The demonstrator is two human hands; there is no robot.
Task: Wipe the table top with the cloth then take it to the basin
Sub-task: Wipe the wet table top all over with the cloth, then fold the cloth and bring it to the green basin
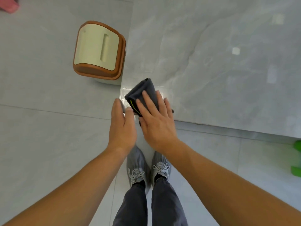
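A folded dark grey cloth (143,90) with a yellow-green stripe lies on the near left corner of the grey marble table top (211,62). My right hand (154,118) presses flat on the cloth with straight fingers. My left hand (122,126) is held at the table's left edge beside the cloth, fingers straight, thumb near the cloth's corner. It holds nothing. No basin is in view.
A bin with a cream lid and brown rim (97,49) stands on the floor just left of the table. Something pink (9,5) lies at the top left, a green object (296,159) at the right edge. My feet stand below the table corner.
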